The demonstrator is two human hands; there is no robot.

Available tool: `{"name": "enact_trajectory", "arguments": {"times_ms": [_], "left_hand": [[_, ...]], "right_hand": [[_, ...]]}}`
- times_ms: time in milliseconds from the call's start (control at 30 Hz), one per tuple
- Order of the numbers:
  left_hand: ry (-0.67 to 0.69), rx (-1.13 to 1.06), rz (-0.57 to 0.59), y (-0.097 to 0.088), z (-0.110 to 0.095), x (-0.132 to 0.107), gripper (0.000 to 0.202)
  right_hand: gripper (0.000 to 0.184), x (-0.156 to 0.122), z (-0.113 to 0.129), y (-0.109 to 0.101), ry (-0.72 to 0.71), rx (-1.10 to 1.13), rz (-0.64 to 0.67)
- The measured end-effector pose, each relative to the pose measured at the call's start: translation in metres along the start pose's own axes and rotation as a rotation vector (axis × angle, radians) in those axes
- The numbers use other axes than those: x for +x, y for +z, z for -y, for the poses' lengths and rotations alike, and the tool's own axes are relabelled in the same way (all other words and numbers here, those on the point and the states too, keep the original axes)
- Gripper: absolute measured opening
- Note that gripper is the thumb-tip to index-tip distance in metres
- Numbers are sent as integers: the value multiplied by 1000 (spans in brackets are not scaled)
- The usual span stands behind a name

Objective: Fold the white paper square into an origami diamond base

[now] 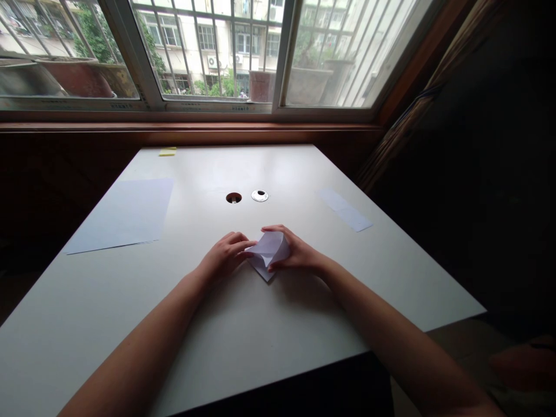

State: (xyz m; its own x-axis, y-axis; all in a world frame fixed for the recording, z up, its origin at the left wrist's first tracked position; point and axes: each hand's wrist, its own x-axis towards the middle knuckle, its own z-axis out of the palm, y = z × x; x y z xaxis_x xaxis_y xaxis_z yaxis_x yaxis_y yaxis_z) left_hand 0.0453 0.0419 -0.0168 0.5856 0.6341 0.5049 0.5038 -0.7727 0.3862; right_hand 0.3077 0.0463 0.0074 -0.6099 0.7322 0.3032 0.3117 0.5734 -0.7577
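My left hand (225,253) and right hand (299,250) grasp folded white paper (273,245) between my fingers (241,245); beyond them lies a grommet cover (257,198).

No words, brands or numbers can be read; small dark printed marks (240,108) stand in short separate groups along the grey metal lower rail of the sliding window (204,108), beyond the far edge of the white, flat-topped table (200,217); their characters are too small and blurred to decipher.
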Motion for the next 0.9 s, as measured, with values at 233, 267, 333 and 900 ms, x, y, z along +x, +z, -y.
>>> {"name": "enact_trajectory", "arguments": {"times_ms": [233, 267, 333, 900], "left_hand": [[56, -36, 38, 7, -1, 0, 20], [49, -35, 52, 7, -1, 0, 19], [31, -40, 76, 6, -2, 0, 19], [23, 55, 167, 4, -10, 0, 27]], "right_hand": [[69, -1, 3, -3, -93, 14, -30], [65, -2, 5, -4, -100, 14, -49], [58, -5, 9, -7, -98, 2, -78], [62, -32, 7, -5, -121, -311, -26]]}}
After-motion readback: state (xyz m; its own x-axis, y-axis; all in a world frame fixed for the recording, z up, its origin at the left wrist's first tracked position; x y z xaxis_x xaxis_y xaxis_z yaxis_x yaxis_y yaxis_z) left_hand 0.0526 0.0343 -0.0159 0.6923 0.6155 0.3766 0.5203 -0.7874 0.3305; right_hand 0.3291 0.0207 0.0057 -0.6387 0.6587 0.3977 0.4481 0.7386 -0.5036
